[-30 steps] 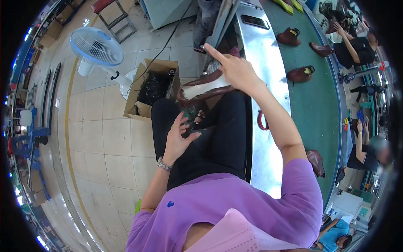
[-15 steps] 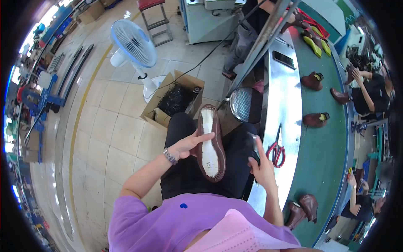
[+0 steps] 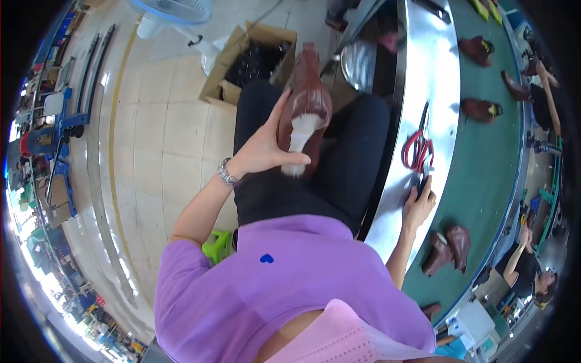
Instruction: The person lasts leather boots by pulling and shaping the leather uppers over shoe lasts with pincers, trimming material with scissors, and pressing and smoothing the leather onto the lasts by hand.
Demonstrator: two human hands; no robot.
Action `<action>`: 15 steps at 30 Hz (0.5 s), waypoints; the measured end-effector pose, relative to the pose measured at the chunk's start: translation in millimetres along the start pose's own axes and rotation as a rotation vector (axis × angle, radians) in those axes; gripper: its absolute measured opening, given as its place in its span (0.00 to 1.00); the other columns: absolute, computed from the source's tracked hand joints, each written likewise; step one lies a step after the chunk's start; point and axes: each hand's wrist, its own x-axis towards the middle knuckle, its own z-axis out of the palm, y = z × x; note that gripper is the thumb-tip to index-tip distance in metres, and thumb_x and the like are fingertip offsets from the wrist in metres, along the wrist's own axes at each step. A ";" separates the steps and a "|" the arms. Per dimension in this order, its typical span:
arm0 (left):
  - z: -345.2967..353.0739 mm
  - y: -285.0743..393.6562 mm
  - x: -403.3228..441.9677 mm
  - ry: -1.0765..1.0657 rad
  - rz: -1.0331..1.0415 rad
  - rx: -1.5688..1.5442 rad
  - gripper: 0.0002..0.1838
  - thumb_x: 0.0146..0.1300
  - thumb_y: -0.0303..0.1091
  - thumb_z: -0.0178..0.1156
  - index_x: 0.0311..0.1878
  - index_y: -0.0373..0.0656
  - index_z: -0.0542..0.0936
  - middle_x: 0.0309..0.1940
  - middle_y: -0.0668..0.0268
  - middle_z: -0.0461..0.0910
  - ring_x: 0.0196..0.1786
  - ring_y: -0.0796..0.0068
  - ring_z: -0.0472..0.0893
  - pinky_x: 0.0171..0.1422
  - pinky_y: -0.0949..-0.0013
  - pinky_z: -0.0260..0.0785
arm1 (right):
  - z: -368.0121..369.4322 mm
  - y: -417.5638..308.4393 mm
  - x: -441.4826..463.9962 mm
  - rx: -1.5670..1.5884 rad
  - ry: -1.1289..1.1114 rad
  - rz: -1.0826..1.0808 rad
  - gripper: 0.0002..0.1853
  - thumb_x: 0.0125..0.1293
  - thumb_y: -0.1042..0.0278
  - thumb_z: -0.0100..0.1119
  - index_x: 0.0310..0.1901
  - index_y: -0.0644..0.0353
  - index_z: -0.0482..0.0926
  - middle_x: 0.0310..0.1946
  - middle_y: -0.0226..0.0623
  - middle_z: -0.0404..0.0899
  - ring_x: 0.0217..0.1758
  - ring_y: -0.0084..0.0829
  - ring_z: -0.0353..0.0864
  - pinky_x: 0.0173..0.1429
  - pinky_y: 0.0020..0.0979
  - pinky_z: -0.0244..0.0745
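Observation:
My left hand [image 3: 264, 147] grips a brown leather ankle boot [image 3: 310, 97] above my lap. The boot is tilted with its heel end towards me, and part of its pale underside shows beside my thumb. My right hand [image 3: 419, 209] is low over the steel ledge, its fingers closed around a small dark-handled tool [image 3: 422, 183] with a light tip; its exact kind I cannot make out. Just beyond the tool, a pair of red-handled scissors [image 3: 417, 151] lies on the ledge.
Along my right runs a steel ledge [image 3: 387, 212] beside a green conveyor belt [image 3: 493, 151]. It carries several brown boots, including a pair [image 3: 458, 248] near me. A cardboard box [image 3: 218, 75] of black material and a fan [image 3: 175, 11] stand ahead. Co-workers sit across the belt.
The boot has been turned from sole-up to a tilt showing its leather upper. My right hand has moved right with the tool, down to the ledge by the scissors. The view has tipped downward.

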 end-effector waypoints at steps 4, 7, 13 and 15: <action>21.5 -23.5 -12.4 -0.022 -0.085 -0.015 0.69 0.46 0.36 0.80 0.80 0.48 0.35 0.68 0.44 0.66 0.70 0.56 0.71 0.72 0.62 0.64 | 6.8 -1.6 -3.5 0.016 0.028 -0.012 0.32 0.67 0.69 0.58 0.74 0.48 0.64 0.57 0.56 0.72 0.59 0.53 0.72 0.64 0.47 0.66; 43.6 -47.9 -18.3 -0.040 0.064 0.042 0.69 0.46 0.34 0.80 0.80 0.47 0.36 0.66 0.45 0.69 0.69 0.54 0.72 0.72 0.59 0.64 | -2.6 -10.5 -4.6 -0.020 0.041 -0.018 0.32 0.68 0.68 0.58 0.74 0.48 0.64 0.61 0.56 0.68 0.63 0.53 0.69 0.67 0.48 0.64; 57.9 -65.9 -25.1 -0.122 -0.138 -0.068 0.69 0.45 0.34 0.81 0.80 0.45 0.38 0.74 0.52 0.61 0.73 0.62 0.66 0.76 0.61 0.58 | -23.2 -59.9 5.2 0.341 0.083 -0.155 0.27 0.67 0.76 0.60 0.68 0.57 0.71 0.60 0.51 0.71 0.64 0.47 0.72 0.66 0.40 0.68; 58.8 -67.4 -24.6 -0.106 -0.090 -0.017 0.67 0.45 0.34 0.80 0.80 0.46 0.40 0.71 0.48 0.65 0.71 0.56 0.69 0.74 0.60 0.62 | -29.4 -91.1 5.2 0.431 -0.018 -0.213 0.24 0.67 0.74 0.61 0.65 0.60 0.74 0.58 0.49 0.76 0.62 0.46 0.75 0.66 0.39 0.68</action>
